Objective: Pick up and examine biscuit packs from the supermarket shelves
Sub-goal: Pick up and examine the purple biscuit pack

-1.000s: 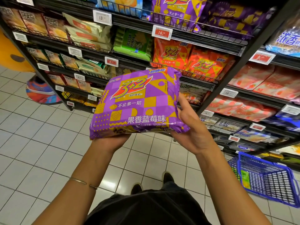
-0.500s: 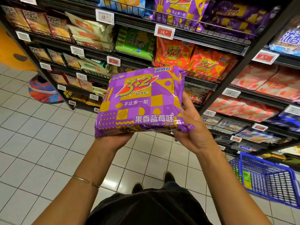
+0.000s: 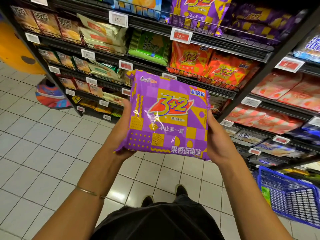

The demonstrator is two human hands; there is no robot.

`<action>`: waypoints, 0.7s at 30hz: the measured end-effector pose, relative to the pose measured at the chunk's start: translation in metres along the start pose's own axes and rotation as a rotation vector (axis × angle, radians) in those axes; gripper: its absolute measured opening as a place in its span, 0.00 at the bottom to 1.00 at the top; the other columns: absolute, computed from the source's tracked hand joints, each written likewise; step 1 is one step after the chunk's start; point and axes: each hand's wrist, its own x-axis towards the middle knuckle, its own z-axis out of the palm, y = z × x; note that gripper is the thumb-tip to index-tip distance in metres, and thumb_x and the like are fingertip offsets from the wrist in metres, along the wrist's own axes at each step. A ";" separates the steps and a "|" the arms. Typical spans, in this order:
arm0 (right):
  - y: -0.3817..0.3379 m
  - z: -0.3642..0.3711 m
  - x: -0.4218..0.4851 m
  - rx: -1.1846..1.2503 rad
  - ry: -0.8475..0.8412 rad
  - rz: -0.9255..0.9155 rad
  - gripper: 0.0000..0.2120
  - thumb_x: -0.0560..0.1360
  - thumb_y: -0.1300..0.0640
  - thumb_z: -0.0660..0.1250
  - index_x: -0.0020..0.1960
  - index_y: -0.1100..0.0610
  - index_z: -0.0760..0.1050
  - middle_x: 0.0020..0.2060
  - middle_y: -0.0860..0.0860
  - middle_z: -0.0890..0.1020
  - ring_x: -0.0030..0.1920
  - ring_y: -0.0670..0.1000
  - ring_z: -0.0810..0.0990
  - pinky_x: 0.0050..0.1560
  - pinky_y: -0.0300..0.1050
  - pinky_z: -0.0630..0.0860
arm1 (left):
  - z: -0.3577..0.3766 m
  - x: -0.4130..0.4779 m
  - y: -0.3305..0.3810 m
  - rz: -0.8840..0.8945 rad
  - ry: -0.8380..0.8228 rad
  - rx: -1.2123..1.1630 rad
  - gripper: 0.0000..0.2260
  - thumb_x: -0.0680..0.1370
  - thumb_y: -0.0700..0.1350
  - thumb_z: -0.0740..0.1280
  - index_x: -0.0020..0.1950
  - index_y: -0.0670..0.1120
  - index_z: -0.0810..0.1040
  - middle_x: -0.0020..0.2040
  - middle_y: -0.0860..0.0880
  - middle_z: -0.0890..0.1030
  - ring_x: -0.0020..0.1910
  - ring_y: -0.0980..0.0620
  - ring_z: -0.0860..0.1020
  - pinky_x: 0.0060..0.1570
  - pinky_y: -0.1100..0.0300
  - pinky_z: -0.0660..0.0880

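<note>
A purple and yellow "3+2" biscuit pack [image 3: 168, 116] is held up in front of me, its printed front facing the camera and nearly upright. My left hand [image 3: 123, 135] grips its left edge and bottom left corner, fingers hidden behind the pack. My right hand [image 3: 217, 137] grips its right edge, thumb along the side. Similar purple packs [image 3: 199, 13] lie on the top shelf, and orange "3+2" packs [image 3: 213, 66] lie on the shelf below.
Black wire shelves [image 3: 190, 78] full of biscuit packs run from the upper left to the right. A blue shopping basket [image 3: 290, 196] stands on the tiled floor at the lower right. A colourful round display base [image 3: 50, 96] sits by the shelf's left end.
The pack has shifted right and tipped up from a flat slanted hold to nearly upright. Both hands moved from under its lower edge to its two sides.
</note>
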 end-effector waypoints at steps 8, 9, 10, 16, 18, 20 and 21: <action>-0.002 -0.008 0.001 0.057 0.034 0.064 0.32 0.78 0.34 0.58 0.73 0.52 0.75 0.68 0.56 0.81 0.68 0.60 0.80 0.61 0.61 0.82 | 0.014 0.012 0.010 -0.088 -0.099 -0.005 0.43 0.64 0.78 0.62 0.71 0.54 0.77 0.67 0.45 0.83 0.65 0.40 0.82 0.67 0.35 0.75; -0.002 -0.010 0.002 0.070 0.031 0.060 0.32 0.78 0.34 0.58 0.74 0.53 0.75 0.69 0.56 0.81 0.68 0.60 0.80 0.62 0.61 0.81 | 0.014 0.013 0.008 -0.107 -0.098 -0.021 0.40 0.66 0.77 0.60 0.70 0.55 0.79 0.66 0.45 0.84 0.63 0.41 0.83 0.62 0.37 0.79; -0.002 -0.012 0.003 0.079 0.031 0.058 0.32 0.79 0.34 0.59 0.74 0.53 0.74 0.69 0.56 0.80 0.69 0.60 0.79 0.63 0.62 0.80 | 0.015 0.014 0.008 -0.124 -0.088 -0.033 0.39 0.67 0.76 0.59 0.68 0.55 0.80 0.64 0.45 0.84 0.62 0.41 0.84 0.57 0.40 0.82; 0.002 -0.021 0.006 0.106 -0.004 0.066 0.26 0.81 0.37 0.61 0.69 0.53 0.80 0.67 0.57 0.82 0.67 0.61 0.81 0.66 0.67 0.77 | 0.012 0.015 0.006 -0.120 -0.072 -0.118 0.26 0.74 0.69 0.62 0.56 0.54 0.89 0.63 0.45 0.85 0.59 0.42 0.85 0.46 0.46 0.85; 0.003 -0.020 0.006 0.113 0.005 0.063 0.22 0.81 0.39 0.62 0.63 0.52 0.84 0.64 0.56 0.84 0.63 0.59 0.83 0.63 0.65 0.79 | 0.011 0.015 0.007 -0.121 -0.046 -0.138 0.23 0.78 0.66 0.61 0.55 0.52 0.89 0.60 0.45 0.86 0.56 0.42 0.86 0.45 0.47 0.85; 0.003 -0.020 0.005 0.111 0.028 0.067 0.20 0.81 0.41 0.63 0.60 0.52 0.86 0.61 0.56 0.86 0.60 0.58 0.85 0.57 0.61 0.83 | 0.009 0.017 0.007 -0.104 -0.041 -0.134 0.22 0.83 0.61 0.59 0.52 0.51 0.90 0.55 0.45 0.88 0.52 0.44 0.88 0.42 0.50 0.85; 0.003 -0.021 0.005 0.104 0.036 0.073 0.19 0.82 0.43 0.62 0.62 0.53 0.85 0.59 0.56 0.86 0.59 0.58 0.86 0.55 0.60 0.84 | 0.008 0.017 0.007 -0.101 -0.045 -0.125 0.21 0.84 0.58 0.59 0.50 0.51 0.90 0.53 0.46 0.88 0.50 0.45 0.88 0.41 0.51 0.85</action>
